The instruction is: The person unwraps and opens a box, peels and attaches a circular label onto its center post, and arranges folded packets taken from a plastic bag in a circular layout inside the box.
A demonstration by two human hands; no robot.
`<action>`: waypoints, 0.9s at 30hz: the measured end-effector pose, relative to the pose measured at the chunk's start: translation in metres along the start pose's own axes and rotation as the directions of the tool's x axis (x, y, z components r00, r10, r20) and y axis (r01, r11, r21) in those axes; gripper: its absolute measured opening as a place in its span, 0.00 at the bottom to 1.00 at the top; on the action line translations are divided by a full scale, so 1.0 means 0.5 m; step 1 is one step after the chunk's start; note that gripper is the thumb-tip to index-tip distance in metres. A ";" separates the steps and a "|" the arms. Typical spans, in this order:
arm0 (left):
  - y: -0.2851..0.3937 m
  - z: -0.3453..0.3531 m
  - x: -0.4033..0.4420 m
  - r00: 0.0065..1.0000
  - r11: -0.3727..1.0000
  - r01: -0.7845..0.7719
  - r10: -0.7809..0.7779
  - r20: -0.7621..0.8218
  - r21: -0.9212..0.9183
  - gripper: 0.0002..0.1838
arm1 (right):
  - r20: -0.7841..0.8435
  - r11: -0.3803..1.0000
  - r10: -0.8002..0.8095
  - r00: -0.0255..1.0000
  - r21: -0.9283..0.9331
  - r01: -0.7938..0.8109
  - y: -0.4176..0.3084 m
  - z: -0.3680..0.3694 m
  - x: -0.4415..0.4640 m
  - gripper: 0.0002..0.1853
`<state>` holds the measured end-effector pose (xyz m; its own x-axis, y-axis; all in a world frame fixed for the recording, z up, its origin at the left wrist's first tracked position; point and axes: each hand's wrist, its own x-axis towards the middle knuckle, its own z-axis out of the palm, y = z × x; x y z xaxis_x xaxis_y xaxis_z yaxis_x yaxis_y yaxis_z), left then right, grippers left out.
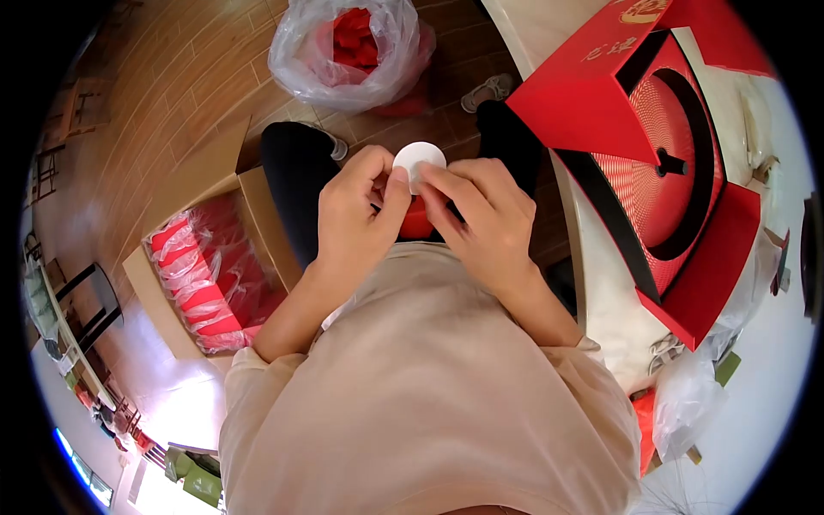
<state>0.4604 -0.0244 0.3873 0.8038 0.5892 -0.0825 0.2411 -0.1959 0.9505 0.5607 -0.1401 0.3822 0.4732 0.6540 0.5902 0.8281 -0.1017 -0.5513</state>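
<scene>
A small white round disc [420, 157] is pinched between both hands above my lap. My left hand [360, 202] grips its left edge with thumb and forefinger. On the other side, my right hand [483, 204] holds it the same way, fingertips closed over its lower right part. Below the hands a red thing [417, 221] shows on my lap, mostly hidden, so its kind is unclear. To the right, an opened red gift box [592, 94] with gold print rests on the table, its patterned round inside and black ring-shaped wall exposed.
A cardboard carton [163, 313] at the left holds several red pieces wrapped in clear plastic. A clear plastic bag [300, 64] with red pieces stands on the wooden floor ahead. The pale table [549, 34] runs along my right, with plastic bags [691, 403] near its end.
</scene>
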 end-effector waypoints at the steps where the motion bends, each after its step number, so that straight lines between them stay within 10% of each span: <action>1: 0.004 0.001 -0.001 0.999 0.999 -0.033 0.033 -0.014 0.043 0.07 | -0.003 1.000 -0.003 1.000 0.017 0.003 0.005 0.006 -0.005 0.13; 20: 0.013 -0.001 -0.012 0.971 0.947 -0.236 0.236 0.025 0.219 0.06 | -0.053 0.994 0.046 0.998 0.098 -0.041 -0.005 0.017 -0.009 0.13; 27: 0.009 0.003 -0.013 0.972 0.950 -0.234 0.226 0.058 0.205 0.06 | 0.200 0.721 0.481 0.853 0.463 -0.515 -0.018 -0.009 -0.007 0.08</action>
<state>0.4571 -0.0303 0.3919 0.8677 0.4830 0.1177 0.1530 -0.4848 0.8612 0.5531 -0.1449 0.3878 0.7423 0.6591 0.1204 0.2145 -0.0635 -0.9747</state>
